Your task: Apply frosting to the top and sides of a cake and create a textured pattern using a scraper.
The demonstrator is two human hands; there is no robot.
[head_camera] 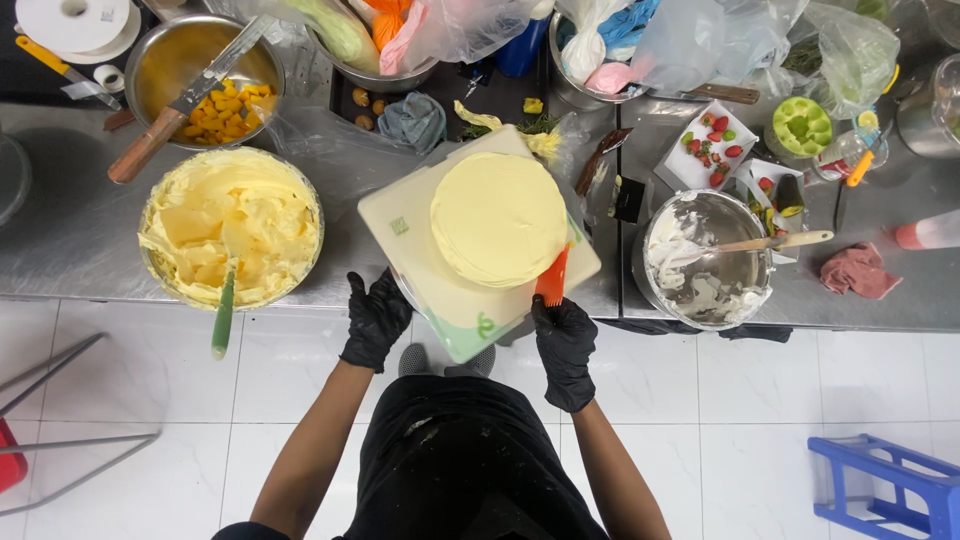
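Cake (pixel 498 218) sits on its board (pixel 420 260) — right hand (pixel 564 345) grips an orange scraper (pixel 552 278) against its near side. Left hand (pixel 376 320) clasps the board's near-left edge.

A single camera looks straight down from high above the person, fairly far off. It faces the steel counter (pixel 80 240) beyond both gloved hands, with white floor tiles (pixel 760 430) on either side of the arms.

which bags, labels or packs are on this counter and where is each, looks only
Clear plastic bags: back of the counter, crumpled, orange and pink contents.
Small green label: square, on the pale board between left hand and right hand.
White tray: rectangular, right of the cake, holding strawberries.
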